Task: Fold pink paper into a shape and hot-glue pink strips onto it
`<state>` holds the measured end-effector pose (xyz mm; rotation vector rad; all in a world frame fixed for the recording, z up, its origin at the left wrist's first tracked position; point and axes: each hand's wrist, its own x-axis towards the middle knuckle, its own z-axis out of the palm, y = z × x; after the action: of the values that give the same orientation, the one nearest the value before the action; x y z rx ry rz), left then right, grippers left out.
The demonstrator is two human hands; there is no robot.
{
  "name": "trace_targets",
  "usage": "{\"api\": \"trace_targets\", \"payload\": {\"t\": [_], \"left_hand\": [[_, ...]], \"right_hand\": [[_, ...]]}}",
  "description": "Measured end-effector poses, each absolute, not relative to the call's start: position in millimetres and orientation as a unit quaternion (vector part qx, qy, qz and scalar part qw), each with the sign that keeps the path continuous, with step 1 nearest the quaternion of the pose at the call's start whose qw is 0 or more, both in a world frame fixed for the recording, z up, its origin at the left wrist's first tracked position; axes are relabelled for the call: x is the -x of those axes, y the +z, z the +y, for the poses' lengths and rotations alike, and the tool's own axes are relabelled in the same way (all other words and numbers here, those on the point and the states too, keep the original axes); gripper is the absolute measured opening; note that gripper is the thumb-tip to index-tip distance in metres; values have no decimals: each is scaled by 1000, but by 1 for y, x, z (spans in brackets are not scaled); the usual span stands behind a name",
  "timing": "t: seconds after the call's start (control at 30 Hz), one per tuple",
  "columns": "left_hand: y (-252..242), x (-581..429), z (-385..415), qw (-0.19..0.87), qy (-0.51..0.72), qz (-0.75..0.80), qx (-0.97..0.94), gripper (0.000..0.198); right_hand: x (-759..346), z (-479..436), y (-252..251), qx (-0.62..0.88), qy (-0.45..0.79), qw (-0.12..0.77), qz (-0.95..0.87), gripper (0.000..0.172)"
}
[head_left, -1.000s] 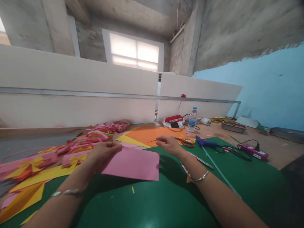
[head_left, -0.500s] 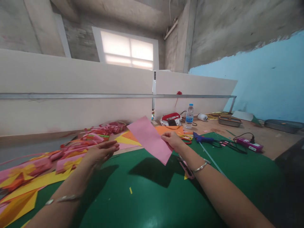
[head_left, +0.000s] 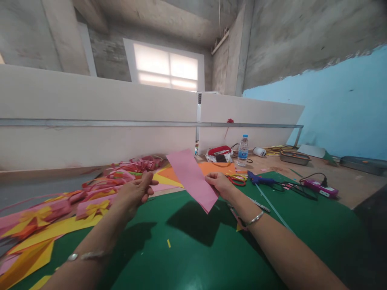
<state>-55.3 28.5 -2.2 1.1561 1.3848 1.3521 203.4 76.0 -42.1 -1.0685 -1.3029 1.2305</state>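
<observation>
Your right hand point(head_left: 219, 186) pinches the flat pink paper sheet point(head_left: 191, 174) at its right edge, thumb against fingers. The sheet tilts in the air above the far part of the smooth green mat point(head_left: 193, 262), its shadow below. Maybe you hold just the edge so the paper doesn't crumple. Your left hand point(head_left: 136, 193) holds nothing; it hangs over the mat's far left part, apart from the sheet, fingers loosely bent. Both arms reach forward from the mat's near side. The blue plastic glue gun point(head_left: 262, 180) lies on the mat's far right part, perhaps so you can grab it easily.
</observation>
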Motion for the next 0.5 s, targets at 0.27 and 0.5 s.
{"api": "trace_targets", "payload": {"t": [0.27,0.5], "left_hand": [[-5,-4,5,305,357,582,-664,22],[31,26,-28,-26,171,690,-703,24]], "right_hand": [[-178,68,-54,462,471,500,-561,15],[-190,57,-27,467,250,561,-636,83]]}}
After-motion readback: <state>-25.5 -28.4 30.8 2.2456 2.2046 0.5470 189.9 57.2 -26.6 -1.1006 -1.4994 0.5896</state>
